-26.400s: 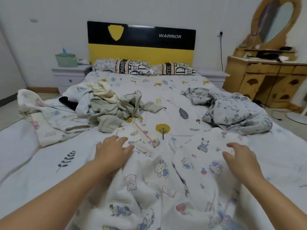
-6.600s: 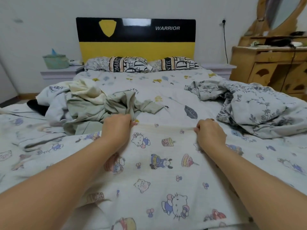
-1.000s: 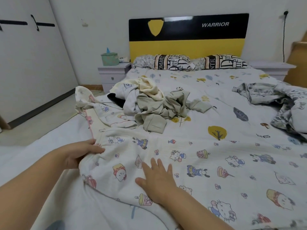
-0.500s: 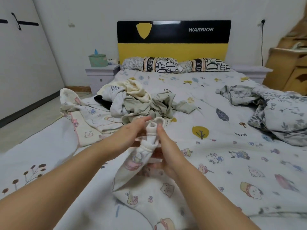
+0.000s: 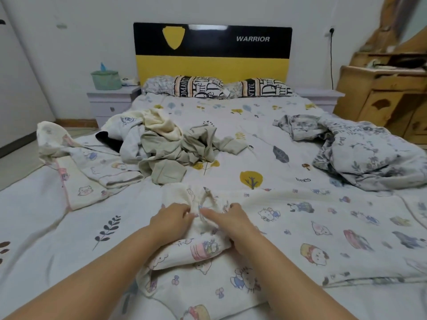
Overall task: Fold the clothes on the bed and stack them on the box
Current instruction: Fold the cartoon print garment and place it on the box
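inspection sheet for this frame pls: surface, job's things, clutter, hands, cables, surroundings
Surface: bed under a leaf-print sheet, rumpled.
Job's things: cartoon-print cloth spread across the near bed, one corner bunched; heap of unfolded clothes behind it; second cartoon-print piece at the bed's left edge. The box is not seen.
Clutter: grey floral quilt crumpled on the right; two pillows at the headboard.
Hands: left hand and right hand both grip the bunched corner.
Cables: black cord hanging from a wall socket.
Surroundings: nightstand with a green tissue box; wooden dresser on the right.
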The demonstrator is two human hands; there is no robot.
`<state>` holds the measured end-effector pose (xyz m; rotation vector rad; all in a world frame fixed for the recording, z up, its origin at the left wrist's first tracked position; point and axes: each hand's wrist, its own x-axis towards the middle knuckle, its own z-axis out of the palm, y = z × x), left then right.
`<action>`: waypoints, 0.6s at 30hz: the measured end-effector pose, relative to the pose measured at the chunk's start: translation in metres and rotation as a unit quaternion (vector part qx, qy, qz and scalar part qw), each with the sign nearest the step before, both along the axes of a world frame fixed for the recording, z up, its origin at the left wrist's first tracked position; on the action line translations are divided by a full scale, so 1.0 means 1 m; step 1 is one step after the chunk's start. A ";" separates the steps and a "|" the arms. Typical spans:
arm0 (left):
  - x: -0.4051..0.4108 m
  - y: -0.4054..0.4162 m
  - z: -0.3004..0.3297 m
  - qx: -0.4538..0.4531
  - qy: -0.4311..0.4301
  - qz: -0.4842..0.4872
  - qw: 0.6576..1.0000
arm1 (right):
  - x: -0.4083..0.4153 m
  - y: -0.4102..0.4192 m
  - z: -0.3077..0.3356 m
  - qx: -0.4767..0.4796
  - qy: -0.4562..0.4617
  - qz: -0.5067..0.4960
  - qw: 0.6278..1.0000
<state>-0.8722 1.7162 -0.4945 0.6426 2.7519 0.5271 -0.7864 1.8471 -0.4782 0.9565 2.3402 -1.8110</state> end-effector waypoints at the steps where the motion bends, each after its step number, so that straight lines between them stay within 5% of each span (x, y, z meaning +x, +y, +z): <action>1: -0.002 0.002 0.000 0.012 0.019 0.008 1.000 | 0.000 -0.002 -0.003 0.089 -0.015 0.030 0.996; 4: -0.006 0.012 0.006 0.032 0.055 0.025 0.998 | 0.002 -0.001 -0.008 0.239 -0.021 0.054 0.969; 12: 0.041 0.070 0.032 0.083 0.135 -0.089 0.983 | 0.054 0.072 0.025 0.213 0.134 -0.099 0.963; 18: 0.065 0.113 0.004 -0.049 0.154 -0.138 0.977 | 0.092 0.133 0.018 0.230 0.019 -0.151 0.961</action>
